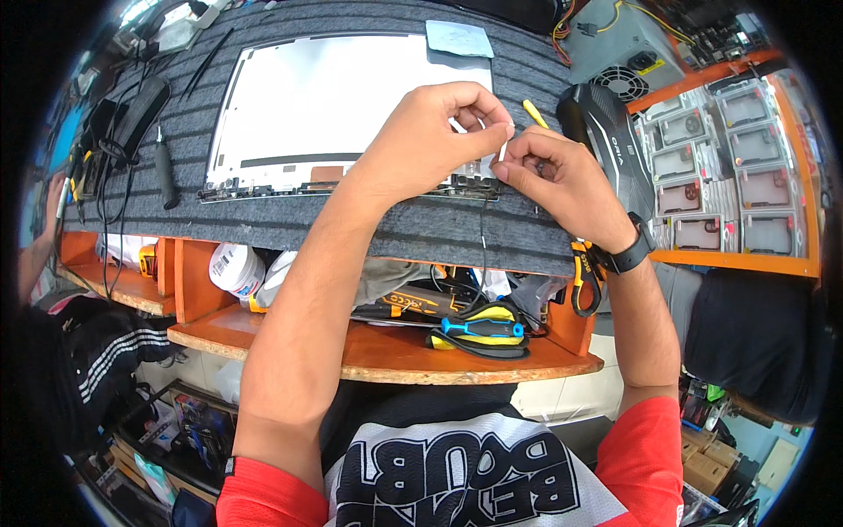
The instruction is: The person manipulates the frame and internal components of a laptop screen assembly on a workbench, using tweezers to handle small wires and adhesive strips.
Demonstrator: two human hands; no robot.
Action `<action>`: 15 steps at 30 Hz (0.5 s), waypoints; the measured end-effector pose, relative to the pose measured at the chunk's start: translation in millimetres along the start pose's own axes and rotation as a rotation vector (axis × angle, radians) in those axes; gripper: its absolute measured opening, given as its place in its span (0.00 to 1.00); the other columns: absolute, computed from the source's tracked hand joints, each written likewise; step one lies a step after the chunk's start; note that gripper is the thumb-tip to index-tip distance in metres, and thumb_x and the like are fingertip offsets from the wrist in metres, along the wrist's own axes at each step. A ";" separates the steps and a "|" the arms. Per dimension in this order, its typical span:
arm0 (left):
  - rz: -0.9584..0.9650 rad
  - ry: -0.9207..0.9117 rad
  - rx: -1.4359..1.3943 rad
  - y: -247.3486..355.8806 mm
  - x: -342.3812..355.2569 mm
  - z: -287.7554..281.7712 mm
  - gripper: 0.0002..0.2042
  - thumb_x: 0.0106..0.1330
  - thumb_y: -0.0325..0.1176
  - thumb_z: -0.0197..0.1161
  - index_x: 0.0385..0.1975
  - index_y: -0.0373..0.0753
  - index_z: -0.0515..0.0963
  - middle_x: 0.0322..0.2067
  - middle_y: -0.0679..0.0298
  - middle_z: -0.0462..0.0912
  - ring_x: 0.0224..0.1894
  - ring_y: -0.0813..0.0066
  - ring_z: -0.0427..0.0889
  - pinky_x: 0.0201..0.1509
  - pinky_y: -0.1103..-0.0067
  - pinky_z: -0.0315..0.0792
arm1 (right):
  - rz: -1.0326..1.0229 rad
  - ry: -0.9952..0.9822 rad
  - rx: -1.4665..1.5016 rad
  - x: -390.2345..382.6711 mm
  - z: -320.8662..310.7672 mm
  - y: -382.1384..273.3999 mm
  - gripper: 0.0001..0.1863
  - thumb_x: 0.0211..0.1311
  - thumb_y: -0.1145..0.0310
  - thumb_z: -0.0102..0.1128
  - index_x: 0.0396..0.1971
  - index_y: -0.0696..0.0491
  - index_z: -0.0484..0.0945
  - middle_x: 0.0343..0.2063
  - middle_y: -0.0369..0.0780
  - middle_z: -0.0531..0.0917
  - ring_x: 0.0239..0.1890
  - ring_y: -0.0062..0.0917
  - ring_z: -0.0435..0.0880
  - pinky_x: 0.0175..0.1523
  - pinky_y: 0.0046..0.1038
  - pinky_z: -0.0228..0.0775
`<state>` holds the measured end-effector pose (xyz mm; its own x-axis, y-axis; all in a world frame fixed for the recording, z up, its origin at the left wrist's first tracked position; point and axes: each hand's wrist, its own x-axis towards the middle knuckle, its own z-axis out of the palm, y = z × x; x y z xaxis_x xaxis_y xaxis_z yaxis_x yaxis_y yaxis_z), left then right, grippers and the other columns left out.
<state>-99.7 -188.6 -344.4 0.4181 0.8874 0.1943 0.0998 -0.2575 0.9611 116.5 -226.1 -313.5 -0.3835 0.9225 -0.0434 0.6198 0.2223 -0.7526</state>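
A large flat panel (325,105), white with a strip of small electronics along its near edge, lies on the grey striped mat; it looks like the back of a laptop screen. Above its right near corner, my left hand (435,132) is closed, thumb and forefinger pinched together. Just to the right, my right hand (562,171) is closed too, its fingers curled. A small narrow white strip (503,151) spans between the fingertips of both hands. What else the curled fingers may hide I cannot make out. Over the panel's far right corner lies a light blue pad (459,39).
A black-handled screwdriver (165,171) and dark cables lie left. A yellow-handled tool (534,113), a black hard case (606,140) and a metal power supply (623,53) stand right. Below the mat, an orange shelf (378,351) holds pliers, tools and a white tub (235,268).
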 end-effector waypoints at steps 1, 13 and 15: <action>0.006 -0.010 -0.052 -1.6 0.4 -0.2 0.07 0.70 0.33 0.71 0.40 0.37 0.85 0.31 0.71 0.84 0.29 0.87 0.77 0.33 0.85 0.71 | 0.014 -0.011 0.035 -1.4 -0.3 -1.9 0.12 0.68 0.64 0.71 0.36 0.59 0.82 0.27 0.33 0.77 0.27 0.15 0.70 0.33 0.25 0.65; 0.016 -0.071 -0.200 5.5 -1.4 -3.6 0.08 0.71 0.32 0.71 0.43 0.35 0.84 0.34 0.67 0.87 0.36 0.83 0.84 0.39 0.83 0.76 | -0.114 0.103 0.099 -8.3 -1.4 4.7 0.10 0.69 0.66 0.71 0.41 0.57 0.87 0.29 0.33 0.79 0.30 0.16 0.72 0.36 0.23 0.66; 0.068 -0.050 -0.140 4.5 -1.7 -3.6 0.08 0.71 0.32 0.71 0.43 0.35 0.84 0.34 0.68 0.86 0.35 0.84 0.82 0.39 0.83 0.75 | -0.105 0.106 0.067 -7.1 -2.8 2.9 0.10 0.69 0.66 0.71 0.41 0.58 0.87 0.29 0.34 0.79 0.30 0.16 0.72 0.36 0.24 0.66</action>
<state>-103.3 -189.8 -339.6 0.4644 0.8487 0.2529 -0.0554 -0.2572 0.9648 122.9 -231.0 -313.5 -0.3671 0.9243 0.1043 0.5322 0.3007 -0.7914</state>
